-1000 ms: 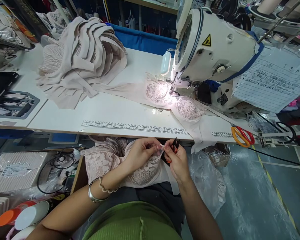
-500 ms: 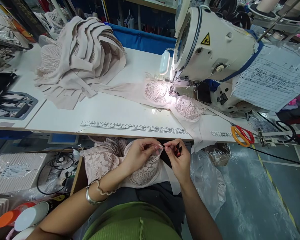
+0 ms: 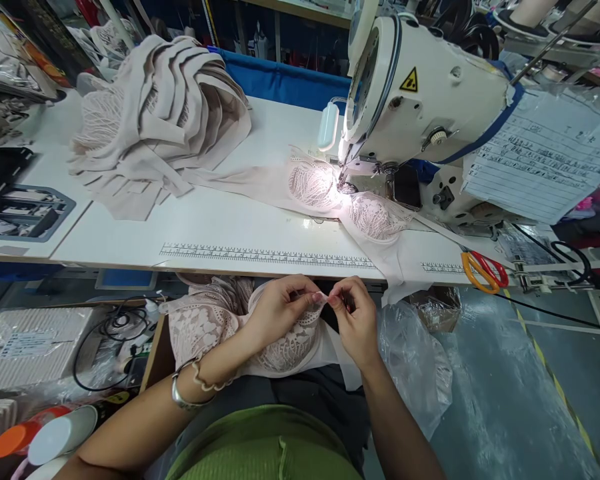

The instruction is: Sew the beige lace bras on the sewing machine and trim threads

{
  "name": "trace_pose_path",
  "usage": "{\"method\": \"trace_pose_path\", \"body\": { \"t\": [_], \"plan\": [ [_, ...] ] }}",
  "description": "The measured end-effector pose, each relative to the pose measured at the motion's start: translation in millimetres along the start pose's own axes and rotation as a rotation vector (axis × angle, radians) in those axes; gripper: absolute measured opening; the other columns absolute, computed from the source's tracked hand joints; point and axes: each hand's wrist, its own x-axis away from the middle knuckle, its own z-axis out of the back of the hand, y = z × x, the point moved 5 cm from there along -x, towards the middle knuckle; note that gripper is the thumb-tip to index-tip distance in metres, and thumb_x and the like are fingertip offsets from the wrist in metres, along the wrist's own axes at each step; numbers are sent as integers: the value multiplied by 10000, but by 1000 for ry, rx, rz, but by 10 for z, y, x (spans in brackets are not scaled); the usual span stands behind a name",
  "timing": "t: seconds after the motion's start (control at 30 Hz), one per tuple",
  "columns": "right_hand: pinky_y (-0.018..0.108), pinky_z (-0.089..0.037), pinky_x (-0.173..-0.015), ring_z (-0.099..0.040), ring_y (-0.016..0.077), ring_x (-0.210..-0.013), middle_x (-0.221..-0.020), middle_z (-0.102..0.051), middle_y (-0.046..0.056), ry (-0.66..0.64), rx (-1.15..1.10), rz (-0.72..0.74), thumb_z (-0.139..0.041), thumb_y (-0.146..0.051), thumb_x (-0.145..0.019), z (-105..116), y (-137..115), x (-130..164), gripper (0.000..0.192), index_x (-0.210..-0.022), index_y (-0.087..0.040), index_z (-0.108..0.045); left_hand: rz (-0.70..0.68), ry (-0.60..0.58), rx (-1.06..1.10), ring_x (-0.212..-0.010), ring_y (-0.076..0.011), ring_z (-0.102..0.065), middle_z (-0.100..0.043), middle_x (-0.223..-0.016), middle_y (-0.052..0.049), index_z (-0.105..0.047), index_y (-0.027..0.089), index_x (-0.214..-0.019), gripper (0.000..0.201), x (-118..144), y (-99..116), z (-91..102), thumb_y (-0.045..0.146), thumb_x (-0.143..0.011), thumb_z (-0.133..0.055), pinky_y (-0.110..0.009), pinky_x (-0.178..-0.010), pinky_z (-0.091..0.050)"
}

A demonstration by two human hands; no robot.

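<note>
A pale pink lace bra (image 3: 287, 347) lies across my lap, just below the table's front edge. My left hand (image 3: 283, 310) pinches the top edge of one cup between thumb and fingers. Close against it, my right hand (image 3: 355, 320) is closed in a pinch on the same edge, thumb tip to fingertip. Whatever else sits inside the right palm is hidden now. A second bra (image 3: 375, 215) is under the needle of the sewing machine (image 3: 425, 93), its wing hanging over the edge of the table (image 3: 220, 230).
Stacked bras (image 3: 170, 120) are heaped at the table's left. Orange and red-handled scissors (image 3: 480, 272) rest at the right edge near a strip of tape. A clear plastic bag (image 3: 415, 360) hangs below; bottles (image 3: 63, 433) and a box of cards (image 3: 35, 347) stand at left.
My right fingertips have closed in toward the left ones at the cup edge. A dark and red object seen in my right palm earlier no longer shows.
</note>
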Motion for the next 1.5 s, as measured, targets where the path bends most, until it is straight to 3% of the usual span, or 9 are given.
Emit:
{"method": "trace_pose_path", "body": {
  "t": [0.2,0.43,0.67,1.0,1.1,1.23,1.33,1.5],
  "plan": [
    [242,-421,-523,-477,80,-496,-802,-596,-23,-78,-150,-161,-547,-467,-993,-60,91,11,287,-831,-234,-501,26,-64,5,-580,-110,-508,-605,-614,17,-652,169,-685,285,-9,-25,-32,391,-860,-621,-197,-548,-384],
    [218,-326,-427,-375,61,-444,-669,-508,-69,-112,-414,-351,-708,-476,-885,-64,186,28,299,-849,-230,-543,46,-98,103,-600,-109,-511,-623,-656,-2,-651,156,-738,257,-20,-35,-40,380,-856,-611,-203,-568,-397],
    [208,-277,-390,-334,45,-410,-641,-499,-75,-90,-521,-446,-777,-483,-799,-79,223,41,341,-841,-222,-561,79,-98,138,-619,-118,-524,-634,-670,-10,-641,157,-717,301,-18,-64,-55,428,-847,-640,-215,-580,-412],
    [211,-259,-405,-352,50,-440,-697,-556,-46,-60,-460,-415,-718,-494,-868,-19,297,65,312,-840,-216,-579,129,-102,278,-714,-139,-638,-730,-759,-40,-709,155,-747,247,-31,-69,-59,389,-824,-691,-228,-695,-491],
    [225,-230,-420,-301,64,-449,-622,-442,-68,-145,-393,-385,-640,-567,-910,-13,299,83,365,-861,-206,-622,129,-91,296,-720,-143,-646,-731,-752,-42,-713,155,-744,246,-37,-74,-57,389,-821,-701,-233,-706,-498],
    [234,-314,-518,-379,92,-564,-677,-434,-55,-287,-228,-310,-762,-554,-811,-13,214,82,391,-755,-198,-608,122,-70,297,-692,-139,-638,-722,-724,-38,-707,151,-726,246,-33,-72,-43,384,-807,-705,-232,-687,-495],
    [237,-342,-567,-405,100,-609,-727,-441,-46,-274,-200,-277,-771,-498,-819,17,182,87,392,-686,-198,-557,115,-55,257,-700,-140,-636,-728,-733,-44,-716,147,-730,241,-34,-54,-26,374,-808,-694,-231,-684,-489],
    [243,-369,-600,-465,116,-665,-795,-501,-15,-281,-209,-274,-667,-467,-912,23,254,139,340,-714,-196,-619,104,-68,166,-629,-130,-612,-744,-741,-49,-725,150,-742,262,-54,-78,-29,387,-833,-661,-221,-593,-463]
  ]
}}
